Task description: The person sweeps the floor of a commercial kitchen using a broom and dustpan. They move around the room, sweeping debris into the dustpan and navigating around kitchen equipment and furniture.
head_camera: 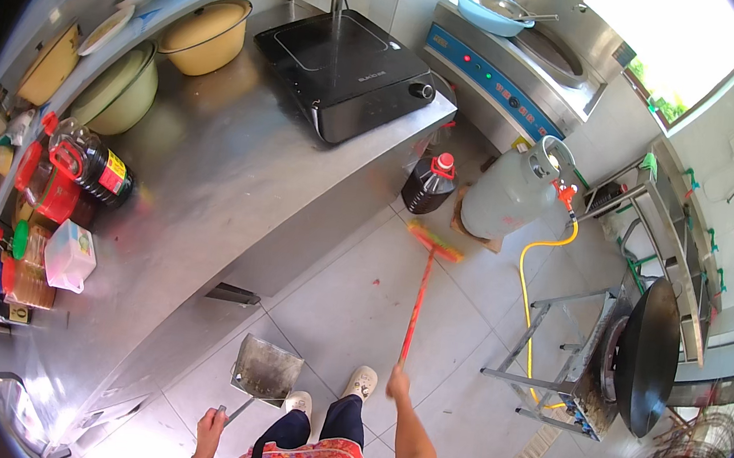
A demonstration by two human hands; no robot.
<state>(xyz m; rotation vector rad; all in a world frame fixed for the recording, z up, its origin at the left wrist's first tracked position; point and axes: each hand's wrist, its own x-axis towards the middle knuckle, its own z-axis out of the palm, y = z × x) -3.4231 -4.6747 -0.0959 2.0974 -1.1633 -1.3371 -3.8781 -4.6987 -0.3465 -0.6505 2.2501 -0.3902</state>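
Note:
My right hand (398, 384) grips the red handle of a broom (416, 301). The broom's yellow-green and red head (435, 241) rests on the tiled floor close to the gas cylinder's base. My left hand (210, 428) is closed around the handle of a metal dustpan (267, 367), whose pan lies beside my left shoe. A few small red and dark scraps (375, 282) are scattered on the floor between broom and dustpan.
A steel counter (209, 199) with an induction cooker (350, 69) runs along the left. Ahead stand a dark liquid jug (430, 185) and a grey gas cylinder (508, 190). Its yellow hose (523, 272) leads to a wok stand (582, 379) at right, holding a wok (648, 359).

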